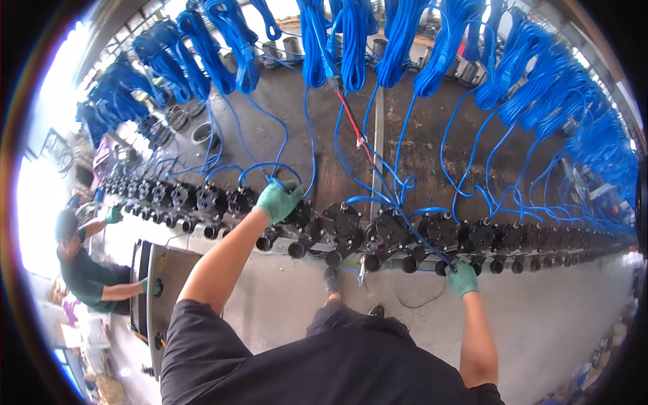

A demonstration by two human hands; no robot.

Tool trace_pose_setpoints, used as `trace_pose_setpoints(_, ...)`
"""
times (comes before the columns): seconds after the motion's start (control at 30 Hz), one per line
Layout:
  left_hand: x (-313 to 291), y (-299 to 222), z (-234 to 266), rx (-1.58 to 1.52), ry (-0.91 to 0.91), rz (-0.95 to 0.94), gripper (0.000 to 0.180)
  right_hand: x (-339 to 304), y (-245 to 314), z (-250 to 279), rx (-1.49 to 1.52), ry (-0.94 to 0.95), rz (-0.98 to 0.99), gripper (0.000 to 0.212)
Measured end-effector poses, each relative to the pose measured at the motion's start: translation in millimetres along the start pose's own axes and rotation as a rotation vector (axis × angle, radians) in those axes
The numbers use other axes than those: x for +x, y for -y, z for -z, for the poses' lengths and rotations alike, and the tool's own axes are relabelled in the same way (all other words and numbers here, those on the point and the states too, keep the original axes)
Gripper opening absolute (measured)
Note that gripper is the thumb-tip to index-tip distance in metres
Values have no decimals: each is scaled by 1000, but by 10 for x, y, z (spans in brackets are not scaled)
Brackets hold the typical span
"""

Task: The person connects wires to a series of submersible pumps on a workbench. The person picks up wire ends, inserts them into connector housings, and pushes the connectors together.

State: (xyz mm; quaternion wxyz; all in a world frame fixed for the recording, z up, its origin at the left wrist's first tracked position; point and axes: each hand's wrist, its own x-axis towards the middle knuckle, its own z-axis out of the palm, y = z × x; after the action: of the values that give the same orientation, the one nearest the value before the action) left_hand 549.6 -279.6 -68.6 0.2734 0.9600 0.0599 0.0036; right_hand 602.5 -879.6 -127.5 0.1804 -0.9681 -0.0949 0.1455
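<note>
A long row of black pump-like units (342, 223) with round openings runs across in front of me, each with a blue cable rising from it. My left hand (280, 201), in a green glove, is closed at the top of one unit, around a blue cable (271, 179). My right hand (463, 279), also in a green glove, is lower and to the right, at the near side of the row. It is closed on a dark cable (420, 234) that slants up to a red-and-black lead (352, 120). The cable's end is hidden in my fingers.
Coiled blue cables (398, 47) hang in bundles above the dark worktop (270, 101). A black cup (204, 135) stands at its left. A co-worker (91, 270) in a dark green shirt is at far left, beside a panelled box (172, 270). A thin wire (417, 305) lies on the floor.
</note>
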Motion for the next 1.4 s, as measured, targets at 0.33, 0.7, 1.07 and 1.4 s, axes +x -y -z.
trace_pose_setpoints(0.33, -275, -167, 425, -36, 98, 50, 18, -151, 2037, 1215, 415, -223, -85, 8)
trace_pose_setpoints(0.7, -206, -380, 489, -147, -12, 180, 29, 1604, 4503, 1467, 1177, 181, 485, 44)
trace_pose_setpoints(1.07, -283, -1018, 1392, 100, -669, 85, 39, 1671, 4697, 1526, 1357, 676, 522, 59)
trace_pose_setpoints(1.4, 1509, -1670, 1494, -916, -429, -55, 53, 1766, 4861, 1063, 1332, -70, 551, 58)
